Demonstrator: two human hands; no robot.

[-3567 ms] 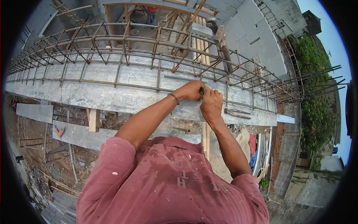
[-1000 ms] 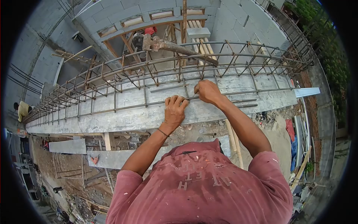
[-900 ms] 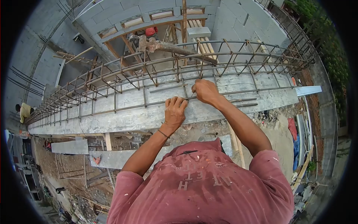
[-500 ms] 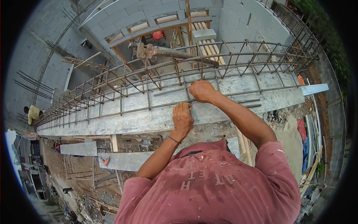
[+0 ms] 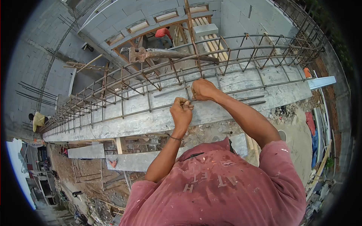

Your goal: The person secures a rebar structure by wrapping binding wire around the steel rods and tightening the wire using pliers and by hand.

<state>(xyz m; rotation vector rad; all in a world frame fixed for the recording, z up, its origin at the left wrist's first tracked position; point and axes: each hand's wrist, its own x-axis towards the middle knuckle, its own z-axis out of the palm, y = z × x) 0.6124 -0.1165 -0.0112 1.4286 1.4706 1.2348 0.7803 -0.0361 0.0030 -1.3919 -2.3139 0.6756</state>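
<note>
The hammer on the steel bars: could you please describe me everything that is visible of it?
The long-handled hammer has a blocky, rust-brown metal head, blotched, and a worn grey-brown handle, probably wooden. It rests on the upper bars of the brown steel rebar cage, head at the view's left, handle end at right. Neither the left hand nor the right hand touches it.

Head-worn view, forward and downward

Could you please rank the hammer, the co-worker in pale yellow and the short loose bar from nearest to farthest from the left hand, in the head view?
1. Short loose bar: just beyond the left hand.
2. Hammer: farther forward, across the cage's upper bars.
3. Co-worker in pale yellow: far left, by the cage's end.
</note>
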